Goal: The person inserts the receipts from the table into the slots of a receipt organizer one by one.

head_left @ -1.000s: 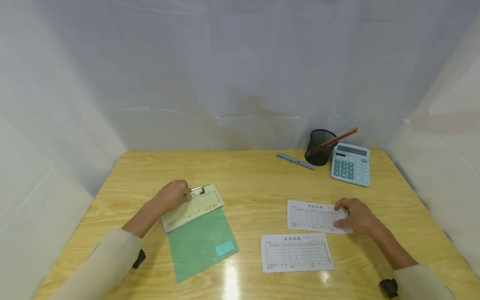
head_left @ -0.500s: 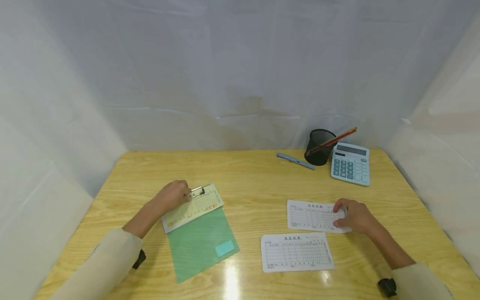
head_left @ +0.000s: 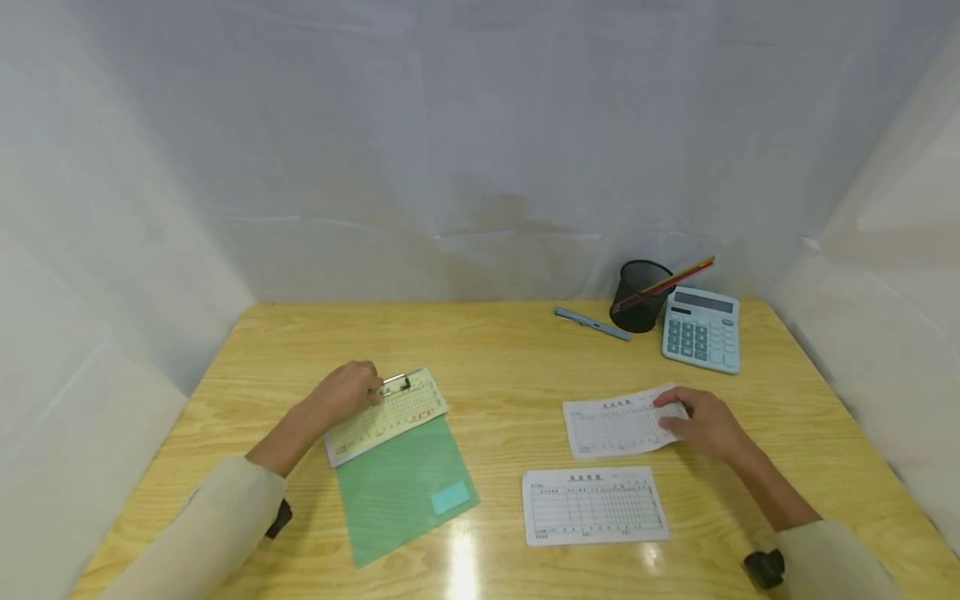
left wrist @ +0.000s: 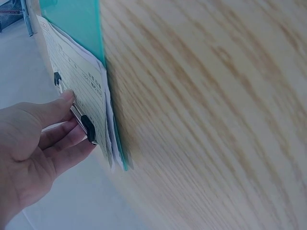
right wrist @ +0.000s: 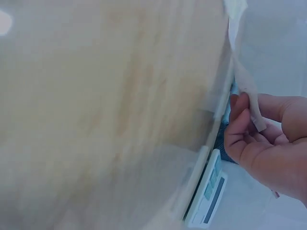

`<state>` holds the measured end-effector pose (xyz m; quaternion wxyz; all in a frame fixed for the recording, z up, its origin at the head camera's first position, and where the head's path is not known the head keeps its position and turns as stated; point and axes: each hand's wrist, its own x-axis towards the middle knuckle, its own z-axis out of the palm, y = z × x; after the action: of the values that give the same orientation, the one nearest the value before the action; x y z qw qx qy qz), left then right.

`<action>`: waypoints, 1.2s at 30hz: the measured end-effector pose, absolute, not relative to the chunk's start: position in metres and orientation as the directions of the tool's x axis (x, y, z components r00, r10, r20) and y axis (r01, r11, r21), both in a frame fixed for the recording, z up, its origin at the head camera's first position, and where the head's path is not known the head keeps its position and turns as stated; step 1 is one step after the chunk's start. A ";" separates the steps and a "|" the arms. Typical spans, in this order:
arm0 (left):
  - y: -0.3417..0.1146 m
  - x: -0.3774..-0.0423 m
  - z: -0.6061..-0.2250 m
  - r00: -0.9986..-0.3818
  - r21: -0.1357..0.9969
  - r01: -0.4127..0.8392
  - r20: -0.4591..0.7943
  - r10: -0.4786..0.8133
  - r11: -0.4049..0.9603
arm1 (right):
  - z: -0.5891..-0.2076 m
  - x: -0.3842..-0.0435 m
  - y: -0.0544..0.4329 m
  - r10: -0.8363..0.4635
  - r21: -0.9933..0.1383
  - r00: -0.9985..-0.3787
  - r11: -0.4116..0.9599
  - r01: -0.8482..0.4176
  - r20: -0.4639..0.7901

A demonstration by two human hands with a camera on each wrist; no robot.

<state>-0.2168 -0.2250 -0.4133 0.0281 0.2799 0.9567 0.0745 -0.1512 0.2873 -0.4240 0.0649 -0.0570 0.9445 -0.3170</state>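
On the left of the table lies a green clipboard (head_left: pixel 405 483) with a pale-blue label. Yellow printed slips (head_left: pixel 412 408), with white paper beneath, lie along its top edge under a wire clip (head_left: pixel 394 383). My left hand (head_left: pixel 347 396) pinches this clip; the left wrist view has the thumb (left wrist: pixel 67 98) on it and the fingers behind. My right hand (head_left: pixel 708 425) pinches the right end of a white printed slip (head_left: pixel 611 427), which is bent and partly lifted. In the right wrist view the slip (right wrist: pixel 245 79) is edge-on between thumb and fingers.
A second white slip or stack of slips (head_left: pixel 592 508) lies nearer the front edge. At the back right stand a black mesh pen cup (head_left: pixel 639 304) with pencils and a light-blue calculator (head_left: pixel 701 329). A blue pen (head_left: pixel 592 323) lies left of the cup.
My right hand has raised its end of the white slip and shifted slightly left with it; the slip, flat before, is now bent and tilted. The left hand has kept its place on the clip.
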 end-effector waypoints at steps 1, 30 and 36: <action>-0.225 -0.217 -0.413 -0.842 0.160 0.530 -0.012 0.539 0.833 | -0.423 -0.152 0.286 -0.153 -0.621 -0.986 0.780 -0.076 -0.072; -0.224 -0.217 -0.412 -0.853 0.148 0.511 -0.036 0.521 0.847 | -0.400 -0.201 0.156 -0.385 -0.859 -0.922 0.486 -0.160 -0.046; -0.224 -0.218 -0.413 -0.848 0.151 0.520 -0.028 0.529 0.841 | -0.406 -0.211 0.107 -0.395 -0.873 -0.911 0.478 -0.095 -0.117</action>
<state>-0.2176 -0.2237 -0.4128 0.0343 0.2736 0.9587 0.0691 -0.2107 0.1072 -0.4057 0.1528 -0.1448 0.8460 -0.4899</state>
